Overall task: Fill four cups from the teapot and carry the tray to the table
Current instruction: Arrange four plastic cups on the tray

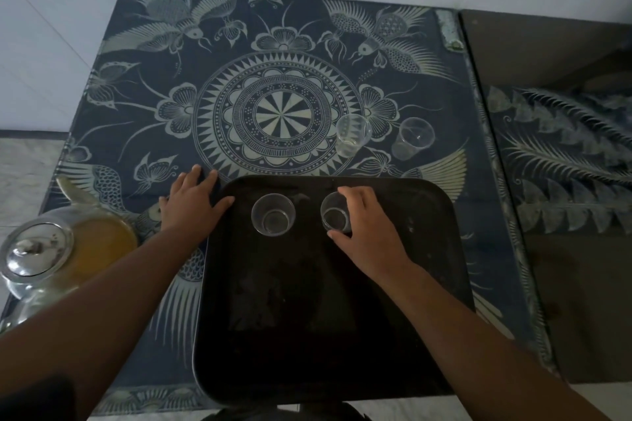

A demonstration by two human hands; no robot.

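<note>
Black tray [307, 318] on worktop [136, 113] carries left cup [273, 214] and right cup [333, 212], clear and empty. The right hand [366, 219] grips the right cup. Spare cups [352, 135] lie beyond. Left hand [191, 202] lies flat at the tray's edge. Glass teapot [51, 256], far left, holds amber tea.

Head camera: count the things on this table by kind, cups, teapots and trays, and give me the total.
Cups: 4
Teapot: 1
Tray: 1
Total: 6
</note>
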